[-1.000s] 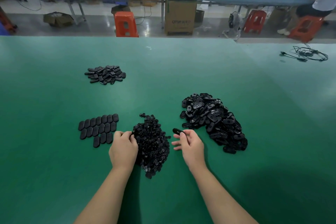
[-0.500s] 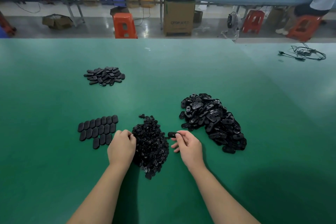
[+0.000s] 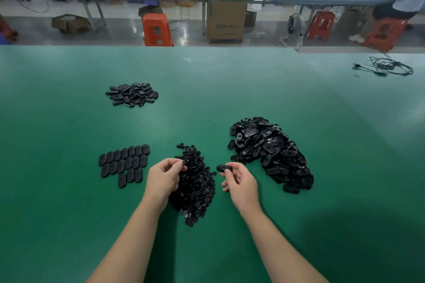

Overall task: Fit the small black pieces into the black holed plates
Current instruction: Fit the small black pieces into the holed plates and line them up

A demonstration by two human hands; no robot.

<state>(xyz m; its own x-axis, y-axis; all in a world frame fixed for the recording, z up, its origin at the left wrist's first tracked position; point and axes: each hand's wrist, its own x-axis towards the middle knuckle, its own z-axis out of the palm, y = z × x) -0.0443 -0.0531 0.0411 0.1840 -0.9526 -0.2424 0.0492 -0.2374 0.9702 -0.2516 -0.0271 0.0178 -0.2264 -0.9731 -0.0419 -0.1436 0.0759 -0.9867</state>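
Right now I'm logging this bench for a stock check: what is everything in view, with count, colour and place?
table: one, green, under everything
small pieces: one heap, black, between the hands
holed plates: one big heap, black, right of the small pieces
laid-out plates: about twenty, black, in rows, near left
far pile: one, black, far left
cable: one tangle, black, far right
stools: three, orange, floor beyond
box: one, brown, floor beyond
left hand: pinches a small piece at the heap
right hand: holds one plate
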